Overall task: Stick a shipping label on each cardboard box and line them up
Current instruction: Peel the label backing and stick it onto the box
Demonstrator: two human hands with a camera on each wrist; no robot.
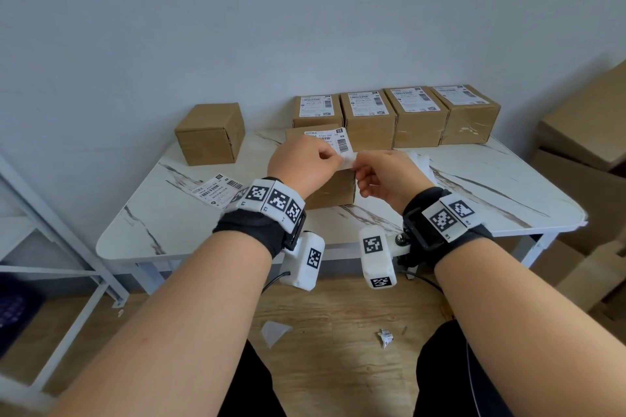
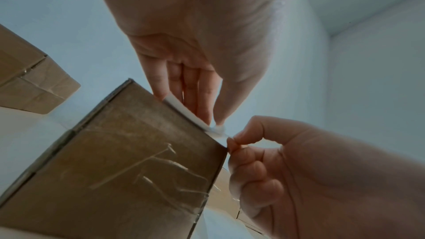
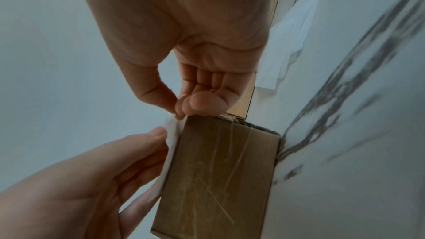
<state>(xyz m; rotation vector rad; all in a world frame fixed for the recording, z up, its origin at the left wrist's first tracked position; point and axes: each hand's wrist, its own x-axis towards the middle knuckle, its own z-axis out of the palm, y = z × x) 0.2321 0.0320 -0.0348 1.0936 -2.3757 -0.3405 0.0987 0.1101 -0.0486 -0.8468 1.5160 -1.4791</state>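
Your left hand (image 1: 302, 162) and right hand (image 1: 386, 176) cover most of the top of the near box (image 1: 333, 189) in the centre of the head view, so you see only the upper strip of its label (image 1: 333, 140); the print there is too small to read; the loose label (image 1: 220, 189) at centre left is half hidden behind your left wrist band; the white sheets (image 1: 421, 161) right of your right hand are mostly hidden by it; cardboard (image 1: 589, 132) at the right edge is cut off; in the right wrist view, the table (image 3: 358, 115) veining at right is blurred.
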